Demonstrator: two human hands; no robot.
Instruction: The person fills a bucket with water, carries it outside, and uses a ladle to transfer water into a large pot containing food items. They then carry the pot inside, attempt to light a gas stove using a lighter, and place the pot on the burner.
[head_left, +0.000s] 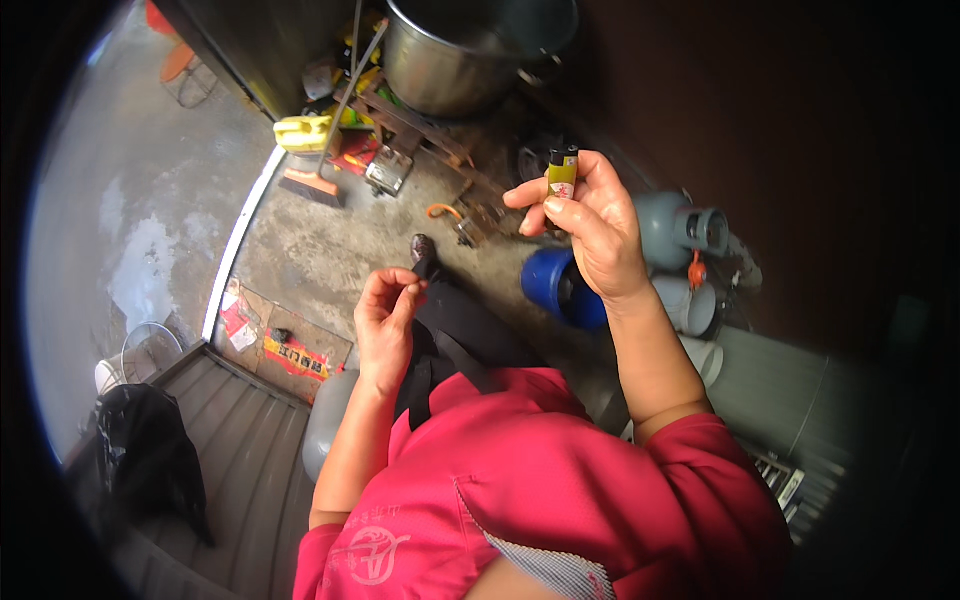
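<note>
A disposable lighter with a black top and a yellow-green body is pinched upright in my right hand, between thumb and fingers. My left hand is at waist height, lower and to the left, apart from the lighter. Its fingers are curled and the thumb tip meets the index finger; no object plainly shows between them. Below the hands are my dark trousers and one shoe on the concrete floor.
A large metal pot stands at the back, near a wooden pallet. A broom leans beside a yellow jug. To the right are a blue bucket and a grey gas cylinder. A black bag lies at left.
</note>
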